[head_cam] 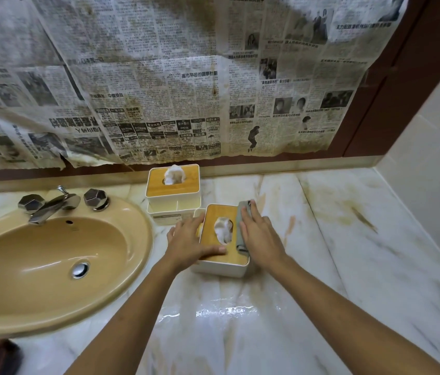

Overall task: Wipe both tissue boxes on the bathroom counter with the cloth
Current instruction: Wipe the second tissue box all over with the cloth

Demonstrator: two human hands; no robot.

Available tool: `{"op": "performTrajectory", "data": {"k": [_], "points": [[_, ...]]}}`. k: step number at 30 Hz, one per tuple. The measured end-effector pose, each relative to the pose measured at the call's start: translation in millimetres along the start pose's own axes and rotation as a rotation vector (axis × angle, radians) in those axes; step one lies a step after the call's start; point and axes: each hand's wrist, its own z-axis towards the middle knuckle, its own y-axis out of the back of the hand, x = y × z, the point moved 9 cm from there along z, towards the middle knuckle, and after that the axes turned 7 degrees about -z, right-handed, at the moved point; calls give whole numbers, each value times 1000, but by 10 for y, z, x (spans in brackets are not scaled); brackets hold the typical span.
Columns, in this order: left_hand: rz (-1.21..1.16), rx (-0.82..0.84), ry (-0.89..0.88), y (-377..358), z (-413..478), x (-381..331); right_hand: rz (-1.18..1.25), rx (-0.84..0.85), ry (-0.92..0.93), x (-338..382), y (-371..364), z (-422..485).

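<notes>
Two white tissue boxes with bamboo lids stand on the marble counter. The near tissue box [213, 255] lies in front of me, a tissue poking from its oval slot. My left hand [190, 240] holds its left side, thumb lying across the lid's front corner. My right hand [260, 239] presses a folded grey cloth [240, 231] flat on the lid's right edge with straight fingers. The far tissue box [172, 189] sits behind, against the wall ledge, with a tissue sticking up.
A tan oval sink [51, 263] with a chrome tap [51, 205] fills the left. Stained newspaper [159, 90] covers the wall behind. A side wall [435, 171] closes the right. The marble counter [348, 253] stretches right and toward me, wet in front.
</notes>
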Motion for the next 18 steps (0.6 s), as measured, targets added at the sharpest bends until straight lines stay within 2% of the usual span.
{"op": "performTrajectory", "data": {"k": [6, 10, 14, 16, 18], "points": [[-88, -83, 27, 26, 23, -6, -52, 111, -27, 21, -80, -37], [-30, -70, 4, -45, 63, 26, -184, 36, 98, 223, -65, -453], [-1, -53, -6, -64, 77, -8, -2, 115, 32, 127, -162, -405], [6, -44, -10, -53, 73, -24, 55, 39, -34, -1, -63, -198], [17, -27, -6, -51, 69, -27, 61, 36, -78, -54, 6, -20]]}}
